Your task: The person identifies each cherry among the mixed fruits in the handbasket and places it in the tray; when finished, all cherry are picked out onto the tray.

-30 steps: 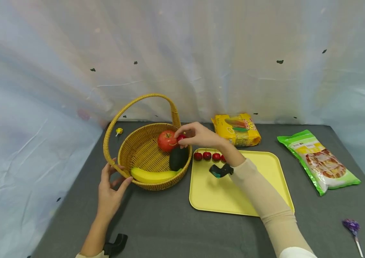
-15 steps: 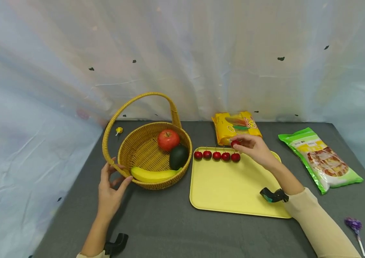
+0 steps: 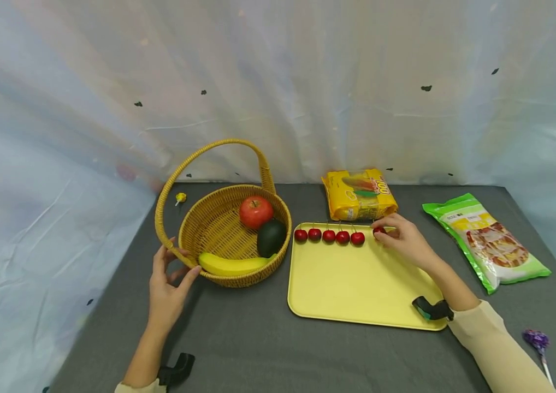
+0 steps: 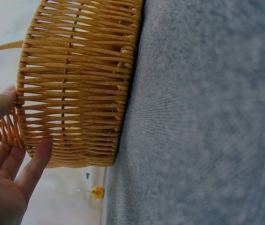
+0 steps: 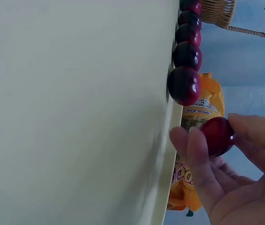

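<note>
A cherry [image 5: 218, 136] is pinched between the thumb and fingers of my right hand [image 3: 405, 240], just above the yellow tray [image 3: 356, 289] near its back edge. To its left several cherries [image 3: 329, 236] line up along that edge. My left hand [image 3: 167, 292] holds the rim of the wicker basket [image 4: 76, 84] at the foot of its raised handle, thumb on one side and fingers on the other. Inside the basket lie a red apple [image 3: 255, 212], a dark green avocado [image 3: 271, 238] and a banana [image 3: 234, 265].
Behind the tray sits a yellow snack packet [image 3: 360, 195]. A green and white food bag [image 3: 486, 243] lies to the right. A purple lollipop [image 3: 536, 339] is near the front right, and a yellow lollipop [image 3: 181, 197] lies behind the basket's left side.
My right hand has gone from over the basket to the tray's back edge, carrying a cherry, and has lowered it toward the right end of the row. My left hand stays on the basket.
</note>
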